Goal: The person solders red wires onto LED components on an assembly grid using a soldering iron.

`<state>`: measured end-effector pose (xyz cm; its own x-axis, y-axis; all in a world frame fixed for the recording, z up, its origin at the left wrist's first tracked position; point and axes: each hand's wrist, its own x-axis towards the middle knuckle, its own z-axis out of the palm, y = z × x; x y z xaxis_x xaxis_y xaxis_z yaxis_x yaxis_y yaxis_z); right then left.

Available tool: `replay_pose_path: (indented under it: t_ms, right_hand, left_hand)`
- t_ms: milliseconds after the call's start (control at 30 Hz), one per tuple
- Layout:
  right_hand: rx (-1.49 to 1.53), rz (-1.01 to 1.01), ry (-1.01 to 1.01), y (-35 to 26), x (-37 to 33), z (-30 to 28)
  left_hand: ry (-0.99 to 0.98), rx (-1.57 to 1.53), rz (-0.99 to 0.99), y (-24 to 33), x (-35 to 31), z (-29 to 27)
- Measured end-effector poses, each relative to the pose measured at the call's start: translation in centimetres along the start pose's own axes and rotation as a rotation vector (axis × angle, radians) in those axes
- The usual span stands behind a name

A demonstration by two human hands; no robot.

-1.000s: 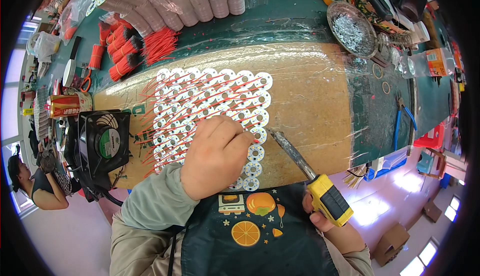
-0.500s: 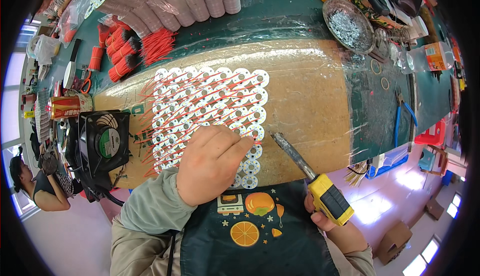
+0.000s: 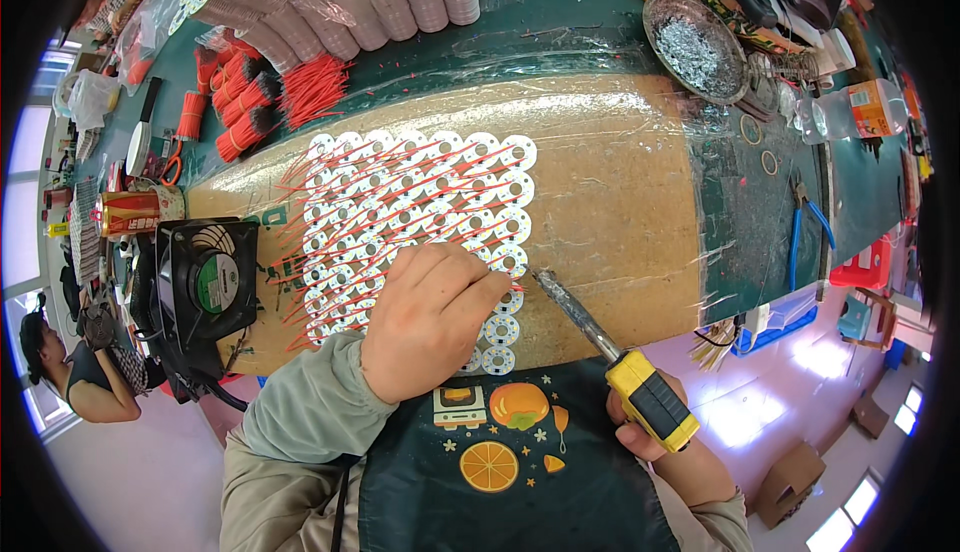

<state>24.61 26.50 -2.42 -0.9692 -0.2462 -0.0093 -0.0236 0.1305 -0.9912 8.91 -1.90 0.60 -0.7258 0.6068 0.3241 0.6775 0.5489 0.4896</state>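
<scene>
Head view: white ring-shaped discs [image 3: 400, 202] lie in a grid on a brown board [image 3: 620, 182], midway across the bench and just beyond the person's lap.
Left hand: the left hand [image 3: 435, 322] reaches over the grid's near half, fingers drawn together in a pinch at the right-hand column. A bit of red beside the fingertips suggests a wire end in that grip; the hand hides most of it.
Right hand: the right hand [image 3: 638, 442] is curled around the yellow-and-black handle of a soldering iron [image 3: 600, 342].
Iron tip: just right of the pinching fingers, pointing far and left; contact cannot be told.
Red wires: red wires [image 3: 390, 188] slant across the discs, many jutting past the grid's left edge.
Bare discs: the two nearest in the right-hand column [image 3: 500, 330] show no wire.
Step in hand: apparently joining a wire to a disc in that column.
Next move: seems to call for a steady pinch while the tip meets the joint, keeping clear of the fingertips.
Spare wire: a loose red pile [image 3: 315, 90] lies far left.
</scene>
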Motion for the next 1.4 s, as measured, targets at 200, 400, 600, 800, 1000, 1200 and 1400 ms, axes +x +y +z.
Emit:
replay_pose_path:
  t_ms: [200,400,600,800,1000,1200,1400]
  right_hand:
    - [0.017,0.001,0.014,0.0,0.1,0.2]
    - [-0.028,0.002,-0.019,-0.1,0.3,0.2]
    - [0.046,0.061,-0.008,-0.5,0.5,0.6]
    - [0.061,0.053,0.021,-0.4,0.5,0.8]
    - [0.165,0.125,0.006,-0.5,-0.6,0.1]
    - [0.159,0.003,-0.034,-0.5,-0.5,0.4]
    - [-0.029,0.013,-0.110,-0.8,0.5,0.1]
  left_hand:
    - [-0.025,0.010,0.005,-0.1,0.0,0.0]
    - [0.012,-0.008,-0.001,-0.1,0.0,0.2]
    - [-0.023,0.003,-0.005,-0.2,-0.1,0.3]
    - [0.020,0.005,-0.018,0.0,0.1,0.4]
    - [0.014,0.008,-0.009,-0.1,0.0,0.3]
    - [0.029,0.034,-0.010,0.1,-0.1,0.4]
    - [0.044,0.041,0.000,0.2,-0.1,0.5]
